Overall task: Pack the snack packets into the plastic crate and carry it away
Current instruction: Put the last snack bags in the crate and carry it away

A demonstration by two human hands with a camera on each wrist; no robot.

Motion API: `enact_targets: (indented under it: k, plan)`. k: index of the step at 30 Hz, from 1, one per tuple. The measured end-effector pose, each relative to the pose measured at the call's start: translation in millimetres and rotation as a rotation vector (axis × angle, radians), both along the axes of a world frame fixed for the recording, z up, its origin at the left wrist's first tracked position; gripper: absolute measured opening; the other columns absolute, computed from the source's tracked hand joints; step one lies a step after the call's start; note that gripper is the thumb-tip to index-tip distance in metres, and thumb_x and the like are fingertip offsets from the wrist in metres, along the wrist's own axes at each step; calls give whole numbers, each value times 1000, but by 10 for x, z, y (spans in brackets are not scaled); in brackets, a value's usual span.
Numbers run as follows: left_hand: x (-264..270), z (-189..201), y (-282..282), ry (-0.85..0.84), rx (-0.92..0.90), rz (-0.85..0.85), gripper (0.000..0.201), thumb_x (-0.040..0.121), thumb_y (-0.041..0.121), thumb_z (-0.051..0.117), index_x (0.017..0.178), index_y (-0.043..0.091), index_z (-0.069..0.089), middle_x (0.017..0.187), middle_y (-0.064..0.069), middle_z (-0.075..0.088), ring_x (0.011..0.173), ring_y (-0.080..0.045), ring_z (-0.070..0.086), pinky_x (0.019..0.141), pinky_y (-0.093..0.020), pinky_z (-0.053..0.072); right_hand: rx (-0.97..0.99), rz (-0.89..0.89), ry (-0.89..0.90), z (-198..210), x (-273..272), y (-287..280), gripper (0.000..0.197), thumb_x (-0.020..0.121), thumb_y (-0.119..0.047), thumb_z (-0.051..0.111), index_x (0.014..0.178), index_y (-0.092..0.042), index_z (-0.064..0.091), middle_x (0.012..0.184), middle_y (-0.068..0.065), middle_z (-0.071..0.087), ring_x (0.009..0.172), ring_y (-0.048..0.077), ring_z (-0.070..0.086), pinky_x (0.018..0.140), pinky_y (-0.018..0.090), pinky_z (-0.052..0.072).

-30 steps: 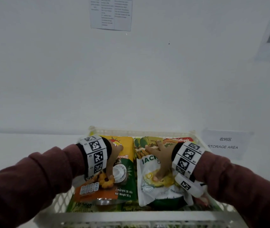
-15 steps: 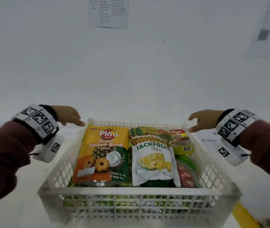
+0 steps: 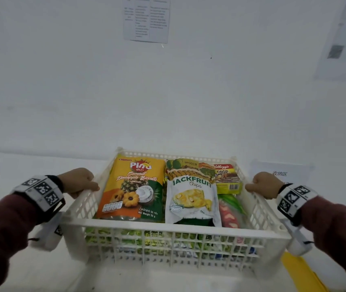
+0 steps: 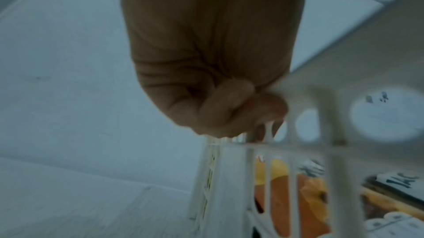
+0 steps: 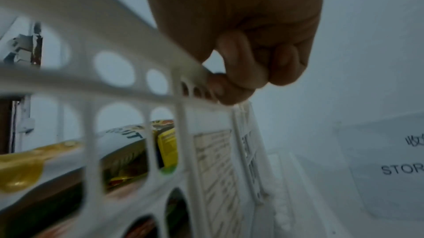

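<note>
A white slatted plastic crate (image 3: 174, 225) sits on the white table in front of me, full of snack packets. On top lie an orange Pina pineapple biscuit bag (image 3: 133, 190), a white jackfruit chips pouch (image 3: 192, 200) and a yellow Kellogg's box (image 3: 226, 178). My left hand (image 3: 79, 182) grips the crate's left rim, fingers curled under it (image 4: 231, 107). My right hand (image 3: 261, 184) grips the right rim (image 5: 146, 29) the same way, its fingers (image 5: 243, 64) hooked below the edge.
A white wall stands close behind the crate, with a printed sheet (image 3: 146, 18) on it. A paper label reading storage area (image 3: 279, 173) lies on the table to the right. A yellow object (image 3: 302, 272) shows at the lower right.
Both hands left the packets inside the crate, swung out to the sides, then came down and closed on the left and right rims.
</note>
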State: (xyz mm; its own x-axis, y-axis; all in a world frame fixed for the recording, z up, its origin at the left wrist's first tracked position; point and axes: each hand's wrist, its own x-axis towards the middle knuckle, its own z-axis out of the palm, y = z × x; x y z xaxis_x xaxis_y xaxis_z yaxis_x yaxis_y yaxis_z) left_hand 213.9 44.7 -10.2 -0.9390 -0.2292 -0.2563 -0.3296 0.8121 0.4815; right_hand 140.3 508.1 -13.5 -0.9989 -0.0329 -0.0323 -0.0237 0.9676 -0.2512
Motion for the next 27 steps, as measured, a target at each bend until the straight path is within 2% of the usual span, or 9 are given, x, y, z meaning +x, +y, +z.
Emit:
enact_targets:
  k: [3,8,9,11,13,17,19,22,27]
  plan:
    - [38,14,6,79,13,18,32,85,10,61,61,8,41,53,-6,43,42,-16,40,35,-16,33,-63,-12,61,-30,-6,8,53,83,-22,62,43,-11,29,45,2,27,43,14,28,47,26,23]
    - [201,131,-164,290,46,93,40,78,11,68,46,13,44,47,0,43,51,-16,39,50,-23,27,-254,-22,121,89,-77,-83,37,81,-18,67,53,-4,46,46,4,30,44,17,28,49,27,23]
    - [281,153,-212,303,55,87,38,73,18,70,45,13,44,47,0,43,51,-16,39,51,-23,27,-277,-13,136,112,-82,-128,37,81,-17,67,52,-2,48,46,5,30,45,18,28,50,27,24]
    - [466,188,-306,332,74,86,26,55,29,61,45,13,43,47,0,43,50,-16,38,51,-24,26,-305,13,159,141,-73,-263,41,80,-16,68,50,5,48,48,6,31,48,19,30,51,28,24]
    - [628,194,-453,359,74,102,23,50,29,56,45,12,42,49,-2,42,51,-18,37,52,-25,24,-328,48,172,148,-39,-465,45,79,-14,69,46,0,41,48,5,29,49,19,29,53,28,24]
    - [911,163,-910,381,71,173,23,51,31,57,48,9,48,54,-8,47,55,-20,40,55,-27,27,-377,100,169,103,-3,-995,52,75,-13,70,42,-11,30,47,4,26,49,19,27,52,28,22]
    - [1049,129,-1185,382,71,211,26,57,31,62,50,8,52,55,-8,51,56,-20,43,56,-26,29,-399,126,168,82,7,-1311,56,74,-12,71,39,-14,27,47,3,26,50,19,27,53,28,22]
    - [1231,57,-1663,383,49,259,37,78,10,69,48,9,48,54,-7,47,56,-20,41,55,-27,28,-417,175,163,64,42,-1844,58,74,-12,71,39,-15,25,44,1,23,47,18,25,50,28,20]
    - [1549,28,-2570,382,-17,310,44,78,2,67,43,12,43,47,-2,39,51,-17,35,53,-28,25,-436,240,137,4,174,-2799,58,75,-13,71,40,-15,25,45,1,23,45,16,25,49,28,20]
